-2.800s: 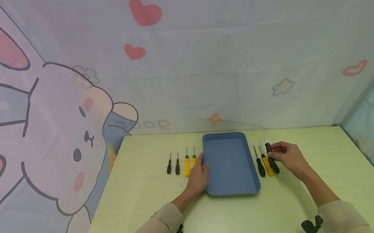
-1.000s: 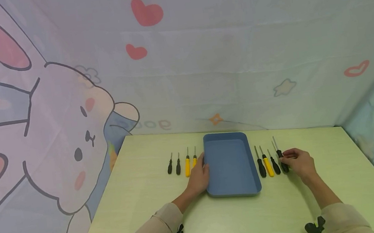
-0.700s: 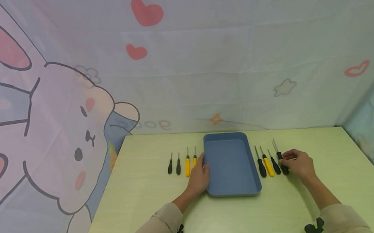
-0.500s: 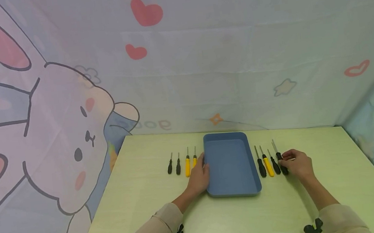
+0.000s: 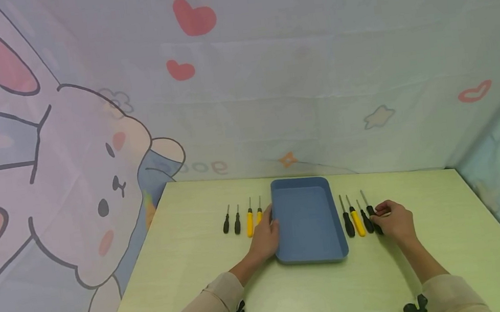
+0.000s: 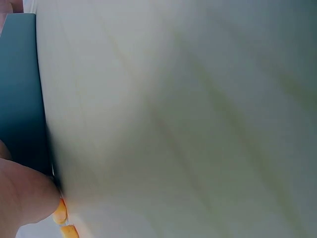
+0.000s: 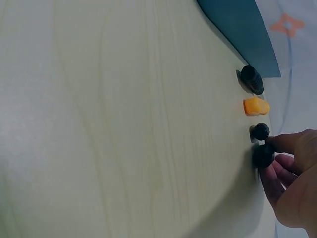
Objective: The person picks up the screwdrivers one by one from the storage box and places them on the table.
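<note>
In the head view my left hand [image 5: 265, 236] grips the left wall of a blue rectangular tray [image 5: 308, 221], with the thumb at the rim. My right hand [image 5: 396, 219] pinches the handle of a black screwdriver [image 5: 370, 210], the rightmost in a row beside the tray. Its shaft points away from me, and the fingers partly cover the handle. Left of it lie a small black screwdriver [image 5: 367, 223], a yellow-handled one [image 5: 358, 223] and a larger black one [image 5: 349, 224]. The right wrist view shows the held handle [image 7: 263, 155] end-on between thumb and fingers.
Left of the tray lie two small black screwdrivers [image 5: 226, 224] and two yellow-handled screwdrivers [image 5: 250, 223], one partly behind my left hand. The pale green table [image 5: 188, 266] ends at the back against a printed cloth [image 5: 271, 97].
My right hand first moved right with the black screwdriver, uncovering the small black one. Since then it has shifted slightly left and lower, bringing the screwdriver closer to the row. My left hand stayed put.
</note>
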`<state>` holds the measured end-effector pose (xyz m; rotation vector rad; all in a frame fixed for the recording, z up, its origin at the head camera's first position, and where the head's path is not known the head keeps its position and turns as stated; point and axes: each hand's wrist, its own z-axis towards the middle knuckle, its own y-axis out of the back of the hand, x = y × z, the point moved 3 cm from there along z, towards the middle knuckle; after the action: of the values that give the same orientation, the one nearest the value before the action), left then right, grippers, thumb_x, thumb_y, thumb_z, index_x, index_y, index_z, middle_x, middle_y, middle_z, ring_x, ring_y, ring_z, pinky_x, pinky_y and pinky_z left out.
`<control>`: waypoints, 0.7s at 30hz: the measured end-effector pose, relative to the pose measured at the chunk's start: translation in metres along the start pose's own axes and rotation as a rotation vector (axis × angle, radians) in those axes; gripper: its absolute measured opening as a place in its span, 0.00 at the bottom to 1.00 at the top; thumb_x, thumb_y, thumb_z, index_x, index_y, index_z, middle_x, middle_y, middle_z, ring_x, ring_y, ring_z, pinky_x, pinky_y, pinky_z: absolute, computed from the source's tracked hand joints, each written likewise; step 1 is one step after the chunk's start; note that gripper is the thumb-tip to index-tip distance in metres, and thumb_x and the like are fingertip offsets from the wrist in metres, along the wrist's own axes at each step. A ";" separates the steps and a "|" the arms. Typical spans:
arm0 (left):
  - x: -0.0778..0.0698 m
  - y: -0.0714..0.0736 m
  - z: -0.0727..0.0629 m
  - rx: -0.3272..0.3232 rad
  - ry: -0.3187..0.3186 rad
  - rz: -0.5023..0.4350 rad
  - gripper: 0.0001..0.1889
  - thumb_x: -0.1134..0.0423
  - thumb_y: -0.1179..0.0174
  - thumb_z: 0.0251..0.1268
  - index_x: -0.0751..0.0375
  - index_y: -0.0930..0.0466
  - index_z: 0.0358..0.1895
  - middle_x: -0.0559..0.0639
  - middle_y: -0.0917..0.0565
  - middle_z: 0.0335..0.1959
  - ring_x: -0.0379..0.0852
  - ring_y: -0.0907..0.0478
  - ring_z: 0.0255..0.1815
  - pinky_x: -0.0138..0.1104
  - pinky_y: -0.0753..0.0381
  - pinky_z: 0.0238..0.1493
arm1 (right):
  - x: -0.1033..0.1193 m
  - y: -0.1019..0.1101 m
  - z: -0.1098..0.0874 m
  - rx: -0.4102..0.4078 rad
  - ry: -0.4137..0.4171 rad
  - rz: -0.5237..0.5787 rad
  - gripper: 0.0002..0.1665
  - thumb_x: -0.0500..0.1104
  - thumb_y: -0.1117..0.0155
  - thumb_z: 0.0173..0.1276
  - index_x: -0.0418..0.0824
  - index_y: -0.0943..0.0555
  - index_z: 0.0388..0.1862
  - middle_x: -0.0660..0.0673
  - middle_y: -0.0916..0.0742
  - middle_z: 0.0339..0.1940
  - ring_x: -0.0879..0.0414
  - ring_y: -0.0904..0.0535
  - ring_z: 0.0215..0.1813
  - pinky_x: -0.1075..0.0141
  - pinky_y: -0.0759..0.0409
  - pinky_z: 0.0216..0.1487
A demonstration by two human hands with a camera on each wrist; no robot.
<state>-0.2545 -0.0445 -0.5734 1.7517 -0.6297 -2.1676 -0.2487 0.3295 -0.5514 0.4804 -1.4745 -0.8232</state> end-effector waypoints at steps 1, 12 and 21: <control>0.000 0.000 0.000 0.000 0.000 -0.002 0.29 0.65 0.56 0.87 0.69 0.45 0.83 0.66 0.34 0.80 0.60 0.33 0.79 0.51 0.29 0.76 | 0.000 0.000 0.000 -0.003 0.004 -0.001 0.17 0.40 0.26 0.68 0.28 0.18 0.48 0.32 0.12 0.42 0.36 0.15 0.45 0.57 0.19 0.39; -0.002 0.005 0.001 0.029 -0.012 0.035 0.29 0.65 0.56 0.87 0.70 0.46 0.84 0.68 0.33 0.79 0.62 0.29 0.76 0.53 0.26 0.73 | 0.008 -0.001 -0.004 -0.028 0.033 0.008 0.17 0.41 0.28 0.70 0.27 0.19 0.47 0.33 0.12 0.39 0.39 0.14 0.41 0.56 0.17 0.37; -0.007 0.013 0.006 0.052 -0.025 0.085 0.31 0.62 0.52 0.86 0.73 0.46 0.83 0.70 0.31 0.77 0.63 0.27 0.74 0.53 0.25 0.71 | 0.014 0.003 -0.002 -0.010 0.017 -0.018 0.21 0.45 0.33 0.75 0.25 0.18 0.49 0.30 0.12 0.41 0.36 0.15 0.43 0.50 0.16 0.40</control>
<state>-0.2592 -0.0516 -0.5604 1.6937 -0.7597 -2.1369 -0.2472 0.3205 -0.5396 0.4932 -1.4513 -0.8384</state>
